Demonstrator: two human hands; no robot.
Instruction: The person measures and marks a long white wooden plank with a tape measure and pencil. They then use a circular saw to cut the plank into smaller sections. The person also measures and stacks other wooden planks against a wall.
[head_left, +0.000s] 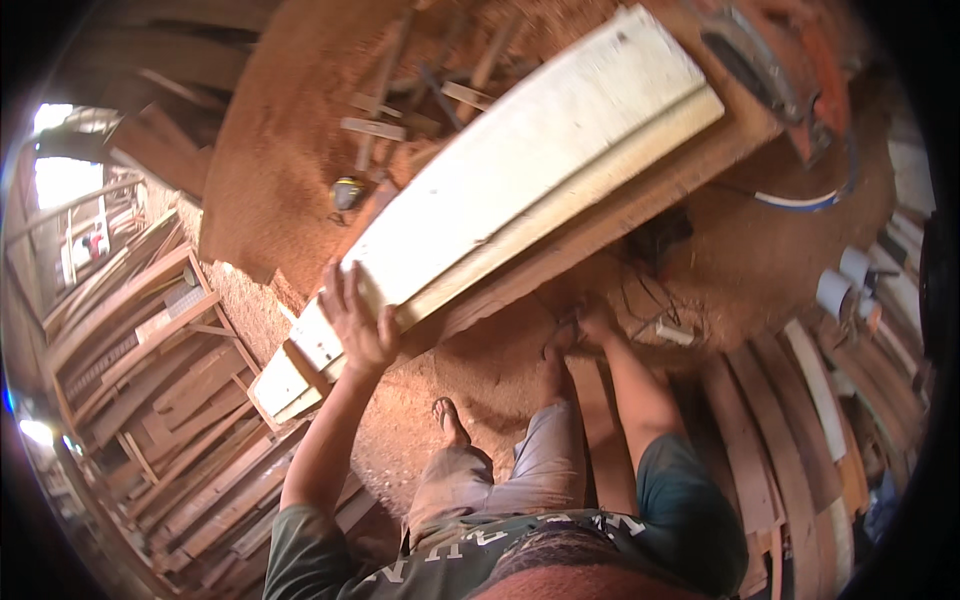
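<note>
Work area layout: board [520, 165] set diagonally across the centre of the frame.
The board extends from lower left to upper right; a timber [600, 225] runs along its lower-right side. The left hand [357, 325] rests on the board toward the lower-left end; the right hand [594, 322] is below the timber, right of centre. The tape measure [346, 193] lies left of the board, below loose wood pieces [373, 129]. A machine [818, 92] occupies the upper right. Planks lie at lower left [195, 385] and lower right.
</note>
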